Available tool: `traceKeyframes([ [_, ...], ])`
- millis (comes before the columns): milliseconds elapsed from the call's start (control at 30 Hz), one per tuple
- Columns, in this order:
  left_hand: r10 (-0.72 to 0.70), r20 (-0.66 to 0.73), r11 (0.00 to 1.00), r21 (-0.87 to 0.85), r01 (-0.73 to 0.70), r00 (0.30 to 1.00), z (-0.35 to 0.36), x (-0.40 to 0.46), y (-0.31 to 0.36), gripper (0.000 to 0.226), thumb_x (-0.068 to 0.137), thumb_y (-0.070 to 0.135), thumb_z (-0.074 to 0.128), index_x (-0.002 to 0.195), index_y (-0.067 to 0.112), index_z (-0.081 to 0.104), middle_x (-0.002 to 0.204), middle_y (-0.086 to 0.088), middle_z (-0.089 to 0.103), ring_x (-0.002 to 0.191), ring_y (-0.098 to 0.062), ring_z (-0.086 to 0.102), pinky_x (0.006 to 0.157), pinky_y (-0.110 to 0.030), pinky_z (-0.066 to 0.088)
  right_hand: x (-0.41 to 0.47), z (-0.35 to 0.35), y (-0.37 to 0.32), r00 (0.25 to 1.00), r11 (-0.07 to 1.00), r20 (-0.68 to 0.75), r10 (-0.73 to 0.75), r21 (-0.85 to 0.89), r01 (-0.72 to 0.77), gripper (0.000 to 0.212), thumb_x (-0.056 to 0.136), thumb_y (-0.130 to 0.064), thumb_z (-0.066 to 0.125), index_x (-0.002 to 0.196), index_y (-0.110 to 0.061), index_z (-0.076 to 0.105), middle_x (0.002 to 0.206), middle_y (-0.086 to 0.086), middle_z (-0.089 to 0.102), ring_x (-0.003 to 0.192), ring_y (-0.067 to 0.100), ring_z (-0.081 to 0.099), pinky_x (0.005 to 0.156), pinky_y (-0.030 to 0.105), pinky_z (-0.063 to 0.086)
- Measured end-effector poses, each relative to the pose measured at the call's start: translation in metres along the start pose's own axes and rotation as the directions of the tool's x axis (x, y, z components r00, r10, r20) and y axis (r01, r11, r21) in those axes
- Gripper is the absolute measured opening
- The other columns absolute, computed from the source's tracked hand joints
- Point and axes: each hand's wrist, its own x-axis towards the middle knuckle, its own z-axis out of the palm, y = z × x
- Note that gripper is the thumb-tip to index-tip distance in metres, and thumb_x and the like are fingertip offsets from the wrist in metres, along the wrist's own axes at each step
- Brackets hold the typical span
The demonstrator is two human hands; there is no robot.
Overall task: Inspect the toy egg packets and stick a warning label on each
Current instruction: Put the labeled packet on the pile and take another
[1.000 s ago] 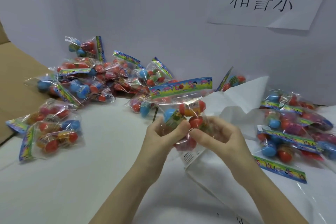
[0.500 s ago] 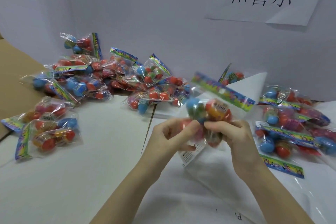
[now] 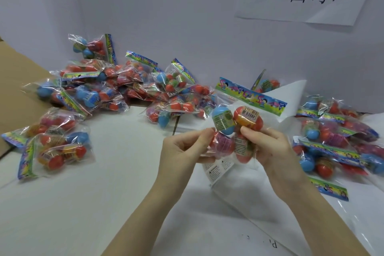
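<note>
While left hand [image 3: 182,147] and right hand [image 3: 270,147] pinch it, toy egg packet [image 3: 234,131]: light, crinkly, slippery film over hard eggs; best gripped around the eggs.

Bare white desk [image 3: 108,203] fills the lower left — room to pass there. A packet heap [image 3: 133,91] crowds the upper left; more packets [image 3: 340,143] block the right edge.

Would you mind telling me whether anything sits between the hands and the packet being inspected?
Nothing visible does: the left hand and right hand already grip the egg packet directly, raised above the table.
</note>
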Motion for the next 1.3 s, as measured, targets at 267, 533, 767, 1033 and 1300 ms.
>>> traceKeyframes([
  [267, -0.051, -0.060, 0.992, -0.116, 0.044, 0.997, -0.003, 0.003, 0.002, 0.027, 0.065, 0.041, 0.060, 0.066, 0.020, 0.077, 0.072, -0.002, 0.074, 0.065, -0.011, 0.070, 0.053, -0.017, 0.051, 0.001, 0.000, -0.002, 0.999, 0.970, 0.039, -0.001, 0.243, -0.008, 0.029, 0.055, -0.026, 0.069, 0.081, -0.016, 0.077, 0.082, 0.002, 0.074, 0.072, 0.011, 0.068, 0.066, 0.018, 0.054],
  [533, -0.024, -0.073, 0.987, -0.158, 0.012, 0.997, 0.001, 0.001, -0.002, 0.028, 0.068, 0.039, 0.059, 0.066, 0.017, 0.077, 0.071, -0.001, 0.074, 0.063, -0.010, 0.069, 0.060, -0.015, 0.052, 0.002, 0.009, 0.006, 0.988, 0.828, 0.003, 0.157, 0.544, -0.133, 0.032, 0.042, -0.024, 0.075, 0.073, -0.012, 0.077, 0.080, 0.003, 0.074, 0.070, 0.008, 0.070, 0.059, 0.013, 0.052],
  [767, -0.026, -0.051, 0.993, -0.115, 0.020, 0.998, -0.002, 0.002, 0.001, 0.025, 0.060, 0.043, 0.065, 0.071, 0.024, 0.078, 0.075, -0.001, 0.074, 0.066, -0.015, 0.071, 0.058, -0.017, 0.052, 0.001, 0.008, 0.005, 0.992, 0.910, -0.123, 0.041, 0.415, 0.013, 0.021, 0.068, -0.022, 0.059, 0.076, -0.014, 0.077, 0.080, 0.001, 0.074, 0.072, 0.007, 0.069, 0.066, 0.013, 0.052],
  [1033, -0.019, -0.195, 1.000, 0.009, 0.021, 0.981, -0.004, 0.005, 0.000, 0.012, 0.068, 0.025, 0.069, 0.058, 0.022, 0.075, 0.061, 0.004, 0.070, 0.048, -0.013, 0.065, 0.047, -0.015, 0.047, 0.002, 0.006, 0.003, 0.988, 0.907, -0.143, 0.059, 0.422, 0.007, 0.026, 0.068, -0.019, 0.060, 0.086, -0.005, 0.072, 0.084, 0.005, 0.074, 0.075, 0.010, 0.069, 0.068, 0.016, 0.054],
  [1300, -0.136, -0.147, 0.989, -0.073, 0.127, 0.980, -0.005, 0.008, -0.003, 0.040, 0.093, 0.015, 0.047, 0.063, 0.016, 0.073, 0.071, 0.004, 0.072, 0.053, -0.015, 0.065, 0.050, -0.018, 0.050, 0.002, 0.006, 0.004, 0.987, 0.889, -0.136, 0.088, 0.458, -0.016, 0.019, 0.065, -0.023, 0.062, 0.073, -0.014, 0.077, 0.081, 0.001, 0.074, 0.070, 0.005, 0.067, 0.064, 0.013, 0.052],
])
